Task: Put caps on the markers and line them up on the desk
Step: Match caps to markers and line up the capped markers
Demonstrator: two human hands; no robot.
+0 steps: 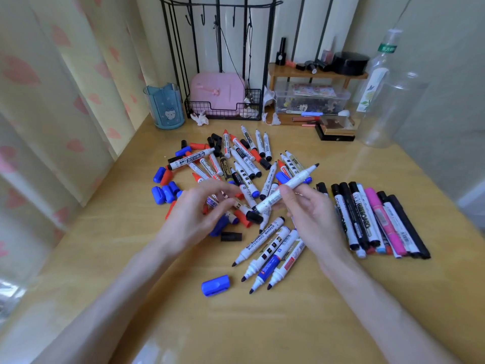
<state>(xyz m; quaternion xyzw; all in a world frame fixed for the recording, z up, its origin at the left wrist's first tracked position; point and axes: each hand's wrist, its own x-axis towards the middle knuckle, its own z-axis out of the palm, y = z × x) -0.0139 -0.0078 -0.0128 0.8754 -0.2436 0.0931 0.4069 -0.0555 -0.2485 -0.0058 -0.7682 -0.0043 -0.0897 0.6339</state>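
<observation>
My right hand (309, 214) grips a white uncapped marker (288, 186) by its middle, dark tip pointing up and right. My left hand (199, 211) hovers over the pile of uncapped markers (236, 164), fingers spread and reaching down toward a black cap (254, 216); I cannot tell if they touch it. Several loose blue, red and black caps lie around the pile, including a blue cap (215, 285) at the front and a black cap (231, 236). A row of capped markers (378, 219) lies side by side at the right.
At the back of the wooden desk (288, 324) stand a blue cup (164, 106), a black wire rack with a pink box (217, 95), a small wooden shelf (315, 72) over a clear bin, and two clear bottles (380, 101). Curtains hang on the left.
</observation>
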